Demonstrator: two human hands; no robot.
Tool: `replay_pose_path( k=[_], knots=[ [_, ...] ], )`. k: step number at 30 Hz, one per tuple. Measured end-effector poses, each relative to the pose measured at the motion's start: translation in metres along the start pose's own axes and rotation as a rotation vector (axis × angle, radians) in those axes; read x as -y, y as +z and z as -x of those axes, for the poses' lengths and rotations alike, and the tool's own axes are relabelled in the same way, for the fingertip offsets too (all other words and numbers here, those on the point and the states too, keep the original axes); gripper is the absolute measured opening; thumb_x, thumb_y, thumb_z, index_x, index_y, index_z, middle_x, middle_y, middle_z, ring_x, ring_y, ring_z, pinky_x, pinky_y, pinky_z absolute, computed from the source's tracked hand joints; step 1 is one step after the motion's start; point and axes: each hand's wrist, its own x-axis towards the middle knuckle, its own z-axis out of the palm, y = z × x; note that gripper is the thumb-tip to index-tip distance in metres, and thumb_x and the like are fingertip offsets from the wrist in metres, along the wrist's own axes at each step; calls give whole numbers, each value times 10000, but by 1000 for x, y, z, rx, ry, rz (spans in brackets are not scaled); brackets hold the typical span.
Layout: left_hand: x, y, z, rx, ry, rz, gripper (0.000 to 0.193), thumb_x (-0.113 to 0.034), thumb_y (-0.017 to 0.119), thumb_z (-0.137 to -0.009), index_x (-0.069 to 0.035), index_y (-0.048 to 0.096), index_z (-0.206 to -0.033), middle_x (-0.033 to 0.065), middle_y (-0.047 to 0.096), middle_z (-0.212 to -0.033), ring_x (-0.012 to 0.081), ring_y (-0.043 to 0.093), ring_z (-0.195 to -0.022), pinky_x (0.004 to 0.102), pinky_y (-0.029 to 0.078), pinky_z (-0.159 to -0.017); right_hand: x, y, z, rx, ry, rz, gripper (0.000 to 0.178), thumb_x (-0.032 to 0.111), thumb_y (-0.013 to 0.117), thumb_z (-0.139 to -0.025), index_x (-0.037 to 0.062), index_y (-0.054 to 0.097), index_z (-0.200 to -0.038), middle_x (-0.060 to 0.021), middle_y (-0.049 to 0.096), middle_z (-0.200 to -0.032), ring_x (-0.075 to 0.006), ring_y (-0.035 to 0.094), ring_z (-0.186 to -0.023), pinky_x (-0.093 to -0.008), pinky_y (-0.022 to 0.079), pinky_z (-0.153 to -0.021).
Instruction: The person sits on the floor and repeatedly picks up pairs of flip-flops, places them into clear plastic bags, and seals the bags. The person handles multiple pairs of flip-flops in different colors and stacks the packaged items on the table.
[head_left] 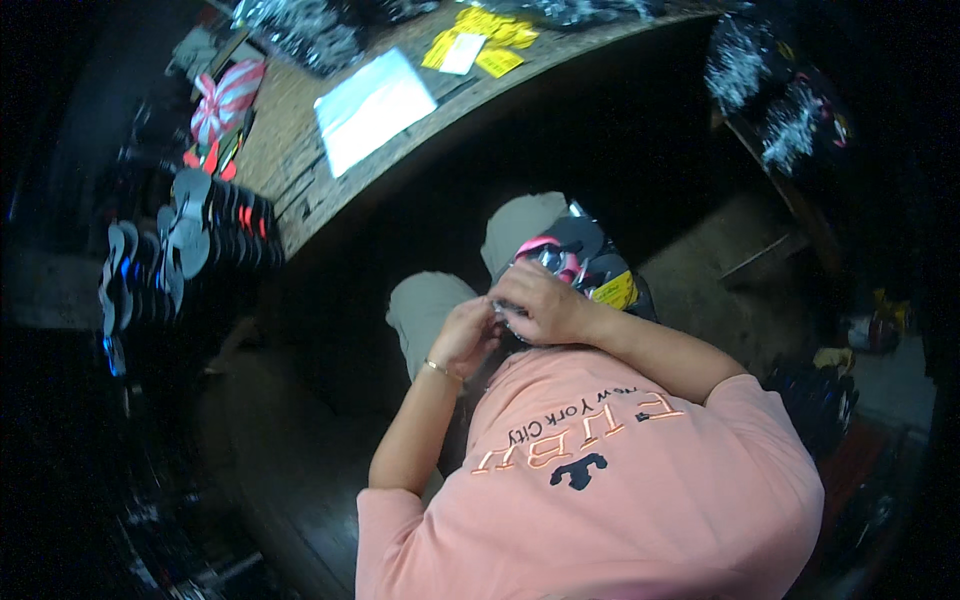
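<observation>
Right now I'm watching, from far off, a film-wrapped sandal package (577,236) that is resting on the wearer's lap, mostly over the right thigh. What I'm minding most is how it's lying from the fingers: its bulk is sitting ahead of both hands' fingertips and off to the right. The right hand (537,303) is clearly the nearer one, covering the package's near edge, while the left hand (470,335) is reaching in from the left side. As far as I'm making out, the long axis is running away from the belly, though that hand is hiding part of it. Both sets of fingers are looking closed, pinching clear film (503,312) between them where the tips are meeting; exactly how each fingertip is gripping, I'm not managing to see.

As for its looks, the package is showing dark, flat soles under glossy plastic that is catching the light. A bright pink strap (540,243) is curving across the left part, and a yellow tag (615,291) is standing out at the right.
</observation>
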Motion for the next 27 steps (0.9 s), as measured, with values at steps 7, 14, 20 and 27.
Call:
replay_pose_path(
  k=[7, 14, 20, 27],
  knots=[
    [8, -2, 2, 23, -36, 5, 67, -184, 617, -1019, -130, 643, -989, -64, 539, -795, 77, 517, -676, 219, 401, -556, -7, -9, 7, 27, -46, 197, 133, 179, 710, -882, 87, 681, -973, -104, 644, -1009, -321, 594, -1054, -461, 431, -961],
    [-17, 24, -39, 137, 27, -94, 193, -176, 649, -1020, -113, 606, -1197, 4, 679, -976, 109, 660, -773, 246, 518, -587, 17, -24, -10, -2, -77, 86, 138, 96, 707, -884, 73, 668, -1014, -131, 642, -1004, -333, 601, -1028, -467, 454, -970],
    [-133, 131, -101, 125, 443, -63, 262, -22, 531, -1016, -9, 616, -1264, 84, 709, -1089, 193, 715, -887, 352, 614, -763, 18, -151, -23, -651, -4, 360, 276, 51, 720, -911, 48, 624, -1170, -142, 651, -1129, -345, 601, -1075, -463, 471, -975],
    [-338, 259, -201, 243, 784, 238, 426, -239, 560, -1020, -39, 519, -1395, 178, 679, -1174, 316, 685, -1019, 461, 590, -874, 6, -178, -11, -608, 112, 412, 250, 66, 709, -926, 27, 618, -1156, -158, 643, -1152, -341, 612, -1062, -445, 505, -940]
  ],
)
